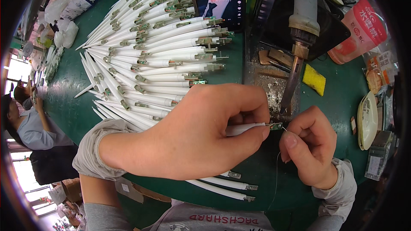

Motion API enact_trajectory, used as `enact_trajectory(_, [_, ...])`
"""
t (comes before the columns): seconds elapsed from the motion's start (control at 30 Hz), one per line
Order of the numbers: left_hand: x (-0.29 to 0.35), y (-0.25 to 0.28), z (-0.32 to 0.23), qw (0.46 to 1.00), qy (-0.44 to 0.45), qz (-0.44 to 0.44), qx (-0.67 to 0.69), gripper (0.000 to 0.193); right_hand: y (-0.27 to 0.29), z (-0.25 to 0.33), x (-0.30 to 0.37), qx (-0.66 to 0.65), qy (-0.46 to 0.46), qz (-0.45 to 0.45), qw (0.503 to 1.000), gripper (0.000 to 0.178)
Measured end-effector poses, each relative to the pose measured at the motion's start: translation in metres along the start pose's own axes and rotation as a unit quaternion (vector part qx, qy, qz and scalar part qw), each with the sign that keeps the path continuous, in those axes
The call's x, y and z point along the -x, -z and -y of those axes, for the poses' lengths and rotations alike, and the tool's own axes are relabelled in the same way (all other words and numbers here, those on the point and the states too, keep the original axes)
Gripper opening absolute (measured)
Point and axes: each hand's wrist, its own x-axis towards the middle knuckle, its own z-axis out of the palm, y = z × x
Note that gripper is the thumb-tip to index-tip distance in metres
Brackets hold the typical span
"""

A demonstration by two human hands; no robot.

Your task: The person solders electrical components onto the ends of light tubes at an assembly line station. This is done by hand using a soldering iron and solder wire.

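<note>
My left hand (201, 132) grips a white cable (245, 128) with a small metal connector (276, 125) at its tip, held just under the tip of a fixed soldering iron (295, 77). My right hand (310, 145) pinches a thin solder wire (277, 175) and holds its end at the connector. A large fan of the same white cables with metal ends (150, 55) lies on the green table (334, 102) behind my left hand. Three more white cables (227, 186) lie near the table's front edge, below my hands.
A yellow sponge (314, 79) lies right of the iron. A phone with a lit screen (218, 0) leans at the back. An orange-red pouch (364, 30), a pale dish (368, 119) and small packets sit at the right. A person (25, 124) sits at far left.
</note>
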Motion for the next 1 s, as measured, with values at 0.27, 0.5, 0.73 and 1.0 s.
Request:
enact_trajectory(0.27, [-0.0055, 0.0015, 0.0008, 0.995, 0.031, 0.017, 0.094, 0.006, -0.0033, 0.0031, -0.0048, 0.019, -0.001, -0.003, 1.000, 0.012])
enact_trajectory(0.5, [-0.0045, 0.0039, -0.0001, 0.993, 0.032, 0.016, 0.113, 0.006, -0.0064, 0.0062, -0.0079, -0.027, -0.004, -0.002, 1.000, 0.011])
enact_trajectory(0.73, [-0.0053, 0.0049, -0.0005, 0.989, 0.033, 0.021, 0.144, 0.006, -0.0066, 0.0068, -0.0066, -0.034, -0.002, -0.011, 0.999, 0.011])
enact_trajectory(1.0, [-0.0026, 0.0028, 0.0023, 0.986, 0.081, 0.019, 0.146, 0.006, -0.0058, 0.0001, -0.0074, 0.020, 0.046, -0.039, 0.998, 0.017])
